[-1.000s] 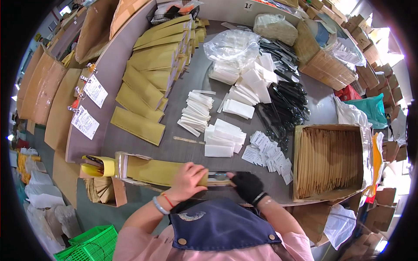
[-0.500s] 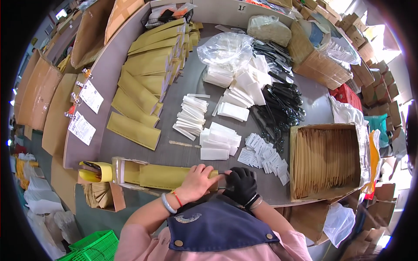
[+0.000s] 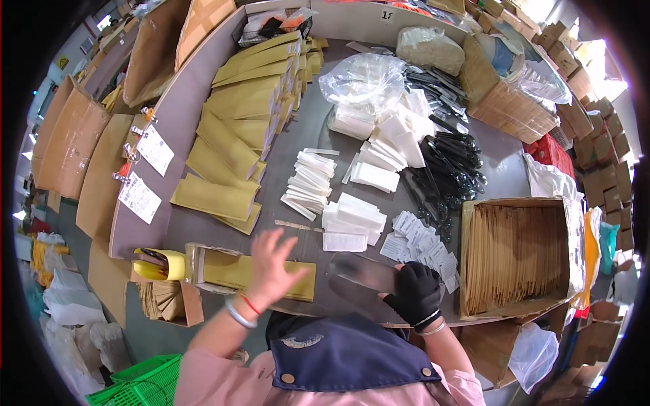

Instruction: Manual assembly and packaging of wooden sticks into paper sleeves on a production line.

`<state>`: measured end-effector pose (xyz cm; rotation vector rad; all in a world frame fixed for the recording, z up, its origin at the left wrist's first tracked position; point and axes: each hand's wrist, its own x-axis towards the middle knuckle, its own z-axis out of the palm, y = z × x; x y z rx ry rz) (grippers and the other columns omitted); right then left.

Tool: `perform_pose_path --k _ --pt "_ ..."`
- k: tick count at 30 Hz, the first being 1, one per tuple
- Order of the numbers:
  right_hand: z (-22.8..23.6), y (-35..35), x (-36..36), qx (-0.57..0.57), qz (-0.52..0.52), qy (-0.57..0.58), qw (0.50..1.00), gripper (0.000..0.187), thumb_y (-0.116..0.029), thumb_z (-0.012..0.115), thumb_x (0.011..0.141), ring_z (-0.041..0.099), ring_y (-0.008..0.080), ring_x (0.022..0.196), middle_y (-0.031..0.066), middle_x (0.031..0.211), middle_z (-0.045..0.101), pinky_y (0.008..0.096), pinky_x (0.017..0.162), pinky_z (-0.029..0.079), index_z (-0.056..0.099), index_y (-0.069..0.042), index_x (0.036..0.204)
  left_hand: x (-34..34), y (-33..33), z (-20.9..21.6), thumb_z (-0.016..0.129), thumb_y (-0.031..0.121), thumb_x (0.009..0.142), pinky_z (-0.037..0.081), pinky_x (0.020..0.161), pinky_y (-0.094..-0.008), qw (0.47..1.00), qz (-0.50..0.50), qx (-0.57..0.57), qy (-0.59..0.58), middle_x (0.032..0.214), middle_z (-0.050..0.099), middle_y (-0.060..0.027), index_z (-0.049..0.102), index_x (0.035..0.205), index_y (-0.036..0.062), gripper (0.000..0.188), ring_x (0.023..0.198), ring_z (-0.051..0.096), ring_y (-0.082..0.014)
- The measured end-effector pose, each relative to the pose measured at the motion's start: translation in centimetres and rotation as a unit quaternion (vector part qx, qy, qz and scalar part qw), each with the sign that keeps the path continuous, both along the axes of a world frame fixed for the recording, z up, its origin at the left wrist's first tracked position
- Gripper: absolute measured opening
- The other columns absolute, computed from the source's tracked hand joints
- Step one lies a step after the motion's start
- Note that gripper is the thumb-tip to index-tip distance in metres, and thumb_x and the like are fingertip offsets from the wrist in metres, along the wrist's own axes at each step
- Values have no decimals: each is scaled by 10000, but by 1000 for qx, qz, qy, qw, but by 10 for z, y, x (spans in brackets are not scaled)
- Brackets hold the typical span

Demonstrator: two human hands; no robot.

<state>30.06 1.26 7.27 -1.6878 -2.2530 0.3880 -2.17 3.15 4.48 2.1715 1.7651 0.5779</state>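
Note:
My left hand (image 3: 272, 267), bare, is raised over a yellow padded envelope (image 3: 301, 287) with its fingers spread and nothing in them. That envelope lies in a narrow open cardboard holder (image 3: 195, 265) at the table's front edge. My right hand (image 3: 414, 294), in a black fingerless glove, grips the right end of a dark, flat, long thing (image 3: 362, 271), smeared by motion; its kind cannot be made out. Beyond it lie white folded papers (image 3: 349, 227) and small printed slips (image 3: 420, 245). An overlapping pile of yellow envelopes (image 3: 217, 196) spreads on the left.
Black long-handled things (image 3: 450, 172) lie heaped behind the slips. A carton packed with brown envelopes (image 3: 466, 271) stands at right. Clear plastic (image 3: 362, 78) covers more white papers. A yellow cup (image 3: 162, 265) stands front left, and a low partition (image 3: 179, 88) edges the table.
My hands have parted from the holder's right end: left hand up and left, right hand rightward with the dark flat thing. One more envelope lies on the left pile. The view has shifted slightly.

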Motion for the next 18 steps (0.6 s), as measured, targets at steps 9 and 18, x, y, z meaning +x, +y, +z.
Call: perform_pose_path --k 9,18 --pt "-7 -1 -16 -59 109 -7 992 584 -376 805 625 559 308 991 95 1065 585 456 853 386 593 -105 1097 15 -37 -46 867 391 624 195 1114 -565 991 95 -57 -75 1442 344 -209 469 1342 1 908 1359 252 -437" --pt "-64 16 -79 -36 163 138 976 621 -447 765 708 541 303 1090 113 1141 580 482 953 367 562 -161 1220 8 8 -48 825 201 687 313 1107 -493 993 -13 -1 -119 1385 448 -215 502 1316 22 729 1322 381 -415"
